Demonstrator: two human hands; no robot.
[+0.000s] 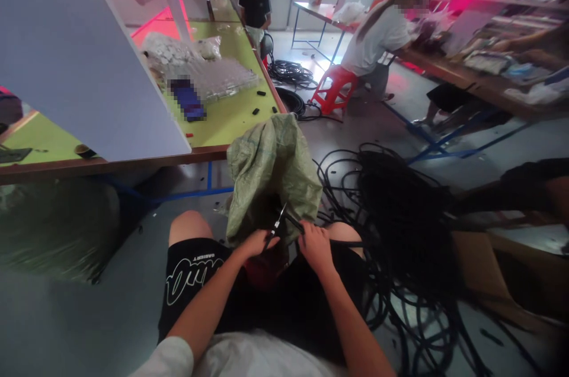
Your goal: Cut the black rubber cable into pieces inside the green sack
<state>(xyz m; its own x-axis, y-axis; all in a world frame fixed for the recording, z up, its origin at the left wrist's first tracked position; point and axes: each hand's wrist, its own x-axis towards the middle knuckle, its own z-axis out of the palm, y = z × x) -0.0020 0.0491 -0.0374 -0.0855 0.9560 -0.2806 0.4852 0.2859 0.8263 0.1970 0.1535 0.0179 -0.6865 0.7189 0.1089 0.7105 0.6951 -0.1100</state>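
My left hand [256,242] is closed around the dark handles of a pair of scissors [280,220], whose metal blades point up and away from me. My right hand [315,245] grips a black cable [351,243], which runs out over my right thigh. The cable's front end reaches towards the scissor blades; whether they touch is too small to tell. Just beyond both hands, a green woven sack [262,157] stands between my knees with its mouth towards me. Its inside is dark, and the contents are hidden.
A large tangle of black cable [400,205] covers the floor on my right, beside a cardboard box [480,258]. Ahead is a yellow-green table [226,122] with plastic bags and small black pieces. A full sack [53,229] sits at left. Other people work at tables beyond.
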